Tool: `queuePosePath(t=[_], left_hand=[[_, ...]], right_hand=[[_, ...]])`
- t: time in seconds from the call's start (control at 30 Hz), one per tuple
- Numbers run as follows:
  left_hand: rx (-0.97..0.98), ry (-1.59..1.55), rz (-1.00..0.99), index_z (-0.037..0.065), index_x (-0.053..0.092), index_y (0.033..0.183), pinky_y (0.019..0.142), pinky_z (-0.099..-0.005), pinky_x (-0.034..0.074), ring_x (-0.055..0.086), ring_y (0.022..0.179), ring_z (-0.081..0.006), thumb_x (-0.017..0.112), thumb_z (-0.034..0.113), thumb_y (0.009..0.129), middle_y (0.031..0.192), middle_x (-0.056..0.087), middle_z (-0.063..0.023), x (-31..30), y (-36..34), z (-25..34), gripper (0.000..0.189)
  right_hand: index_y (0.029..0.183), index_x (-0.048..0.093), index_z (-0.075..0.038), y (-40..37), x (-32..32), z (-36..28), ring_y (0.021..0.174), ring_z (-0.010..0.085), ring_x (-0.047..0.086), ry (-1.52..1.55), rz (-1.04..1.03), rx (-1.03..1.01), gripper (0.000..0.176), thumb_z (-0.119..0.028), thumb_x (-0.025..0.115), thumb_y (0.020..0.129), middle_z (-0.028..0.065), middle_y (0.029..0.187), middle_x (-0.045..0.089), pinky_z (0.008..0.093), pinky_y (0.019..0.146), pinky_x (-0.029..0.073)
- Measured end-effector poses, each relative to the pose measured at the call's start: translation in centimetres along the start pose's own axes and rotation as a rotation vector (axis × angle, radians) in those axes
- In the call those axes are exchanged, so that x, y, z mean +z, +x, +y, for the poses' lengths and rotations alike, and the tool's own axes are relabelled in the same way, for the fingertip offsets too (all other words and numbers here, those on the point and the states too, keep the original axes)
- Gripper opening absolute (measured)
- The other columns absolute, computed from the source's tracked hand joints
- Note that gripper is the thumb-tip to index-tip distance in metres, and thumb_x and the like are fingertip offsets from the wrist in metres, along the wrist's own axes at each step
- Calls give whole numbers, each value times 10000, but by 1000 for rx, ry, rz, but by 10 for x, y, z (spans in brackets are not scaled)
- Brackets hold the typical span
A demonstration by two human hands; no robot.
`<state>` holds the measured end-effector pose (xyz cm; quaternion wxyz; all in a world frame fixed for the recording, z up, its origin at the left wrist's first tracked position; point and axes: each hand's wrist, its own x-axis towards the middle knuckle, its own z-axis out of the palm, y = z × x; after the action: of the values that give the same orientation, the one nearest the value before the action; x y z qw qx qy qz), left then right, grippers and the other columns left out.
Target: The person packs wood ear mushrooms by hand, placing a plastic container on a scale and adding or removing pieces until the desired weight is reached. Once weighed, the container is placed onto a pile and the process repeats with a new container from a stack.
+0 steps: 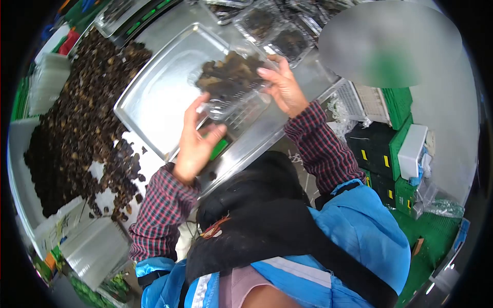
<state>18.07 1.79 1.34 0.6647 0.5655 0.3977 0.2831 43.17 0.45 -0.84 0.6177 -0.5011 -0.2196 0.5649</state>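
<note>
A clear plastic clamshell box (221, 109) hangs tilted above a shiny metal tray (149, 87). Dark brown pieces that look like mushrooms (228, 74) fill part of it. My right hand (285, 87) grips the box's right end, thumb on top and fingers around the edge. On the near left corner is my left hand (197, 138), its thumb and fingers on either side of the plastic. A green patch (219, 149) shows below the box, beside the left thumb. Motion blurs the box somewhat.
A large heap of brown pieces (87, 113) lies in a white bin at left. Stacked clear lids or trays (97, 246) stand near it. Filled clear boxes (290, 43) sit at the back. Black and green crates (377, 149) are at right. A blurred round shape covers the upper right.
</note>
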Motion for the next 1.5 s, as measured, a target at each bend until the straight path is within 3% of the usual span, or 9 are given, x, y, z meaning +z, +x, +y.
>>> queuePosePath(t=[0.2,0.43,0.6,0.73,1.0,1.17,1.3,1.33,1.5], left_hand=[[-66,33,-334,75,515,1302,936,-319,454,498,1179,-201,649,7,839,1310,500,-81,35,18,0,487],[-221,-78,41,-2,536,1231,897,-264,458,565,982,-109,577,13,910,1150,613,-95,-24,-9,-13,323],[-128,80,381,-4,547,1211,843,-250,459,571,964,-123,610,40,899,1083,644,-75,-80,-75,-22,321],[94,21,977,4,554,1175,791,-255,481,560,925,-112,606,4,889,1106,601,-60,-130,-170,-35,291],[381,551,2070,-10,429,1230,958,-337,412,474,1068,-194,626,53,891,1145,485,-98,-301,-433,-41,398],[562,376,1884,-15,349,1329,997,-311,395,473,1160,-183,651,114,907,1255,473,-119,-372,-448,-16,535],[618,213,1814,-24,333,1353,989,-310,392,488,1150,-187,680,157,895,1264,477,-137,-394,-420,6,603],[647,228,1814,-28,333,1357,986,-311,394,494,1142,-191,692,182,888,1264,478,-145,-399,-420,7,627],[681,190,1883,-47,354,1343,981,-312,397,500,1132,-216,737,274,851,1256,476,-160,-403,-418,14,702]], right_hand=[[1026,601,-74,-14,-185,-51,909,160,583,0,268,27,225,-195,649,842,20,953,612,357,797,484],[1165,597,-38,30,-268,-40,1031,232,610,25,637,68,343,-184,662,862,97,1105,662,401,931,466],[1312,419,79,53,-195,-40,1247,393,428,-1325,1038,-147,792,-211,783,671,271,1388,405,452,1064,343],[1271,507,36,101,-113,-7,1034,222,568,-827,300,-444,511,-118,666,810,156,1209,567,329,927,446],[1154,606,-14,-12,411,55,959,134,584,-815,-1015,-696,284,-148,611,904,56,1074,625,258,845,453],[1082,646,-27,-139,659,153,879,253,654,-551,-1470,-1535,367,-292,663,829,133,939,652,325,754,514],[1150,651,-136,-215,779,186,957,292,651,-1043,-2478,-1367,435,-343,723,775,92,988,688,419,820,517],[1133,658,-128,-240,772,220,904,275,663,-1195,-2065,-1689,428,-321,738,760,98,958,691,405,776,520],[996,706,-14,-238,795,186,708,202,672,-1403,-2455,-1057,377,-277,795,741,104,814,700,318,627,544]])
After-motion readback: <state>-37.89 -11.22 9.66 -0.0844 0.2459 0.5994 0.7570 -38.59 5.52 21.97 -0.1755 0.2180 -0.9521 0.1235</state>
